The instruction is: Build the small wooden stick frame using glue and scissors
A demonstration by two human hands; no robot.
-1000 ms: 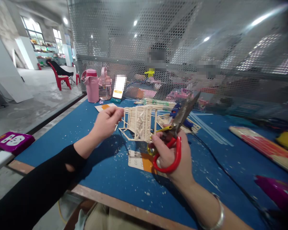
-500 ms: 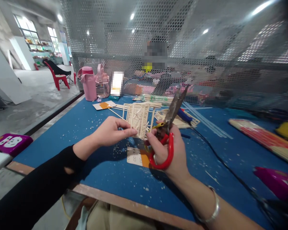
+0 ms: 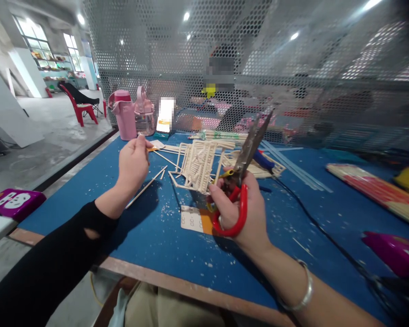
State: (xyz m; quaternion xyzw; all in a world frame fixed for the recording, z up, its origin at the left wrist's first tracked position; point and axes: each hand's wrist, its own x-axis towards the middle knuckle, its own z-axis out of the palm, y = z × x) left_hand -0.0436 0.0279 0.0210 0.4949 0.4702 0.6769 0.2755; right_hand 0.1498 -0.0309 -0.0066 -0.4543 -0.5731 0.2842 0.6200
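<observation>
Slatted stick piece (image 3: 198, 167) at picture center looks mostly built, loose sticks (image 3: 152, 182) left on counter (image 3: 163, 254); right hand's (image 3: 252, 215) fingers grip scissors (image 3: 244, 161) and its edge, left hand's (image 3: 132, 161) pressed together, contents unclear.

The letters "CC" stand in repeated rows, turned sideways, on the white part of the white-and-orange card (image 3: 190, 218) at the middle of the table (image 3: 177, 272); whatever follows them is too blurred to tell. The orange strip on the phone (image 3: 163, 127) screen and the red print on the long packet (image 3: 375, 190) cannot be read.
</observation>
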